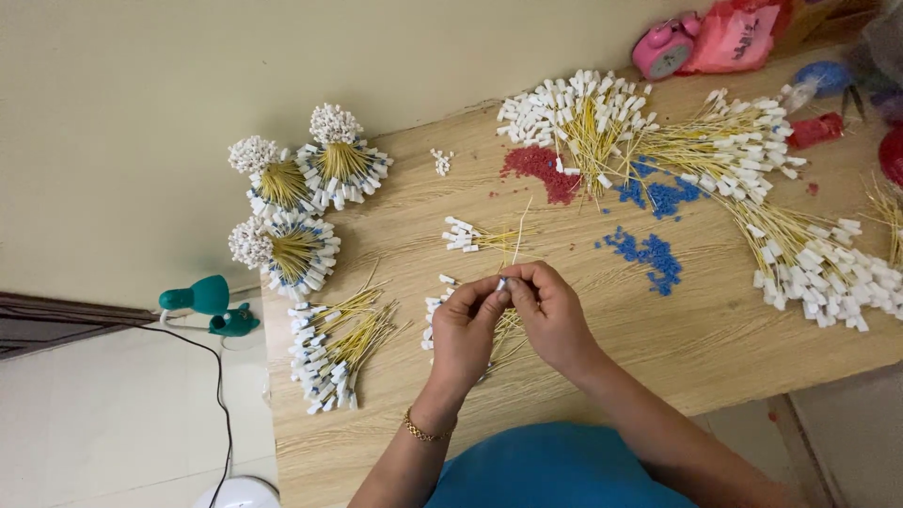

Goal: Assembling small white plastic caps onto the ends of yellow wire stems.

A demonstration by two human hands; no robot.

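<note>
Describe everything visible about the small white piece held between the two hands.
The small white plastic-looking piece is pinched between the fingertips of the left hand and right hand, just above the wooden table. A thin yellow wire seems to rise from it toward the wall. Fingers hide most of it, so its shape is unclear.

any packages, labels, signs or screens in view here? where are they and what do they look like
Pink bag: far edge of the table, top right; crumpled plastic with dark print, too small to tell.
Pink clock: just left of the bag; small, round, pale dial.
White tags: small blocks on yellow wires, heaped at right, top and left; no print shows.
No signs or screens.
</note>
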